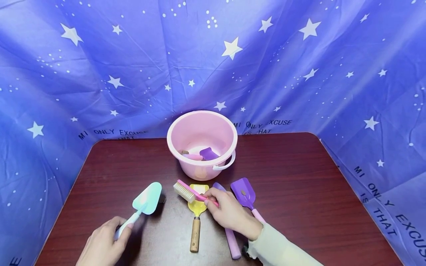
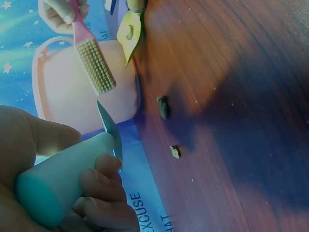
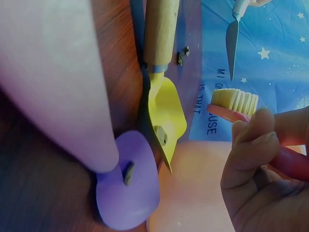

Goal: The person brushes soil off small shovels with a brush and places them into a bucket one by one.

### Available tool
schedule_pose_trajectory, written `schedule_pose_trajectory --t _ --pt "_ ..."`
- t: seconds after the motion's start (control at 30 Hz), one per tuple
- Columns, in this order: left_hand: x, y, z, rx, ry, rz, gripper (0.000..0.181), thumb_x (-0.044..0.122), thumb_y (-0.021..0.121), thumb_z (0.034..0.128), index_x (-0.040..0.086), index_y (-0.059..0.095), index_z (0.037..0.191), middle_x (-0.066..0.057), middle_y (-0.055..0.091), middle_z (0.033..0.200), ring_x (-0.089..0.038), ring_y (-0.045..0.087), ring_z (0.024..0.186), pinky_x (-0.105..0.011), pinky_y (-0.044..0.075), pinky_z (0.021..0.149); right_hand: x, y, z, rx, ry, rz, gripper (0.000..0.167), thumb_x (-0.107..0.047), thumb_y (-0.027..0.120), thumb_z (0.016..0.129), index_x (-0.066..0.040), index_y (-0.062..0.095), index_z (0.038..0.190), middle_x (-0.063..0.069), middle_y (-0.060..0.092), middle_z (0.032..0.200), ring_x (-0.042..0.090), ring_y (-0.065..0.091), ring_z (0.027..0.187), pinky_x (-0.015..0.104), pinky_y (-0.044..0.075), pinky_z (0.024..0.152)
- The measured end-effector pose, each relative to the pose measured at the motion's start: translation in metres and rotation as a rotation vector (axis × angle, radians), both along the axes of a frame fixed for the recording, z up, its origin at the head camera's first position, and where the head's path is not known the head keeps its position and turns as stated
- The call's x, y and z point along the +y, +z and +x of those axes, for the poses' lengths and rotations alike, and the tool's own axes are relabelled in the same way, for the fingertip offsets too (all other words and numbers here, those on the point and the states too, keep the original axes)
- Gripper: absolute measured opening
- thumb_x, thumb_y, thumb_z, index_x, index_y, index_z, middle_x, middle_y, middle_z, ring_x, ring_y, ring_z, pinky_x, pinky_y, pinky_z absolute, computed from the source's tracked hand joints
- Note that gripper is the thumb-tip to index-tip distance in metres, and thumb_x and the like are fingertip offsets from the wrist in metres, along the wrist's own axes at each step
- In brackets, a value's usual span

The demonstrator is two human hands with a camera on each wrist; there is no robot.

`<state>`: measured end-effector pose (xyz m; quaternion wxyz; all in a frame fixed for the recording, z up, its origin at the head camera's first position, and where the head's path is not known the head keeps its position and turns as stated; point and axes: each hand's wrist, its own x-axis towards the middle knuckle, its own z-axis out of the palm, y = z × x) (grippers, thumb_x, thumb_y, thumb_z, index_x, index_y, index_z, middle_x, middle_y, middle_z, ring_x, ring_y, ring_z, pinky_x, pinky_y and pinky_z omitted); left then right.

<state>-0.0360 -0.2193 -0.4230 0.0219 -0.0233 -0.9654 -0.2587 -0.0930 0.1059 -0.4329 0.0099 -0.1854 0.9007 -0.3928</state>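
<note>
My left hand (image 1: pixel 105 238) grips the pale handle of a mint-green trowel (image 1: pixel 148 199), its blade raised above the table. A pink-handled brush (image 1: pixel 183 190) with cream bristles is pinched in my right hand (image 1: pixel 227 208), bristles facing left. Beneath it lies a yellow shovel (image 1: pixel 195 234) with a wooden handle; the right wrist view shows a small stone (image 3: pixel 161 136) on its blade. A lilac-handled shovel (image 1: pixel 232 242) passes under my right hand, which hides its middle. Beside it, a purple shovel (image 1: pixel 243 188) carries a small stone (image 1: pixel 243 192), its pink handle partly behind my wrist.
Behind the shovels stands a pink bucket (image 1: pixel 202 170) with a purple blade (image 1: pixel 209 153) and other pieces inside. Two small stones (image 2: pixel 163 107) lie on the brown table (image 1: pixel 283 159) near the trowel. A blue starry cloth (image 1: pixel 199 55) surrounds the table's back and sides.
</note>
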Motion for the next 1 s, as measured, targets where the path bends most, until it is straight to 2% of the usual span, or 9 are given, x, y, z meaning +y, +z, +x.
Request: schedule_pose_trajectory --t 0.27,0.4,0.6,0.77,1.0 --pt "0.001 0.007 -0.004 0.022 0.0 -0.007 0.009 0.023 0.065 0.0883 0.015 0.062 0.087 0.006 0.045 0.065 -0.011 0.044 0.06 -0.031 0.034 0.054 0.014 0.001 0.002 -0.031 -0.005 -0.019 0.008 -0.013 0.062 0.091 -0.019 0.065 0.095 -0.015 0.042 0.06 -0.002 0.037 0.049 0.02 0.035 0.044" --pt "0.001 0.01 -0.006 0.034 -0.002 -0.009 0.009 0.023 0.065 0.0887 0.015 0.063 0.087 0.007 0.045 0.065 -0.009 0.043 0.059 -0.029 0.033 0.054 0.02 0.003 0.003 -0.014 -0.005 -0.015 0.007 -0.014 0.062 0.091 -0.019 0.065 0.094 -0.014 0.043 0.059 -0.002 0.037 0.047 0.021 0.034 0.042" --pt "0.001 0.015 -0.009 0.085 -0.013 -0.015 0.007 0.022 0.066 0.0878 0.015 0.063 0.087 0.008 0.045 0.065 -0.007 0.042 0.059 -0.029 0.032 0.053 0.029 0.005 0.005 -0.005 -0.01 -0.035 0.008 -0.009 0.063 0.089 -0.015 0.063 0.094 -0.014 0.049 0.063 -0.001 0.045 0.05 0.021 0.04 0.045" --pt "0.0 0.021 -0.013 0.13 -0.018 -0.022 0.008 0.022 0.066 0.088 0.015 0.062 0.087 0.009 0.046 0.065 -0.007 0.043 0.06 -0.029 0.033 0.053 0.035 0.005 0.007 0.005 -0.014 -0.033 0.009 -0.008 0.065 0.088 -0.014 0.063 0.095 -0.014 0.048 0.064 -0.001 0.042 0.051 0.021 0.039 0.047" --pt "-0.001 0.031 -0.018 0.136 -0.018 -0.02 0.009 0.023 0.064 0.0897 0.013 0.063 0.09 0.008 0.046 0.066 -0.008 0.042 0.06 -0.028 0.033 0.053 0.042 0.009 0.009 -0.008 -0.027 -0.044 0.009 -0.008 0.064 0.089 -0.014 0.064 0.095 -0.013 0.05 0.066 -0.001 0.041 0.051 0.021 0.037 0.045"
